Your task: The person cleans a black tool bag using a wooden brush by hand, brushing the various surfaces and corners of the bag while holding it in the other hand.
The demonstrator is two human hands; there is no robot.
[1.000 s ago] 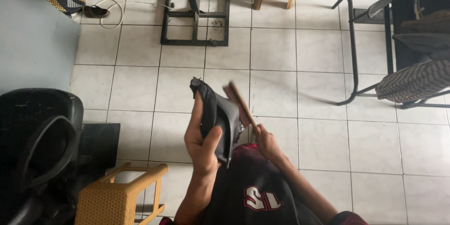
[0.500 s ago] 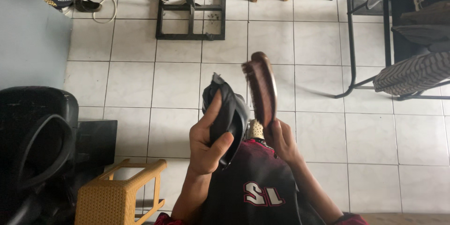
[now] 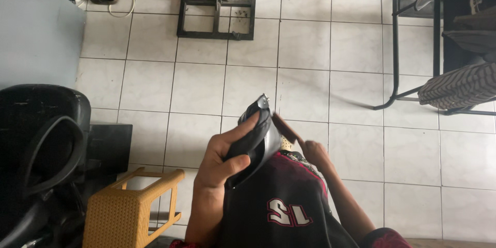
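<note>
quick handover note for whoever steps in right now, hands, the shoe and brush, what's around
Left hand: closed around a black shoe, held up over the lap.
Right hand: holds a brown brush against the shoe's side; its grip is partly hidden.
Around: white tiled floor, yellow woven stool at lower left, black chair at far left, black metal frame ahead.
How far the brushing has got cannot be told from here.

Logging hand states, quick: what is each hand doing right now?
Left hand: closed on the black shoe.
Right hand: closed around the brown brush.
</note>
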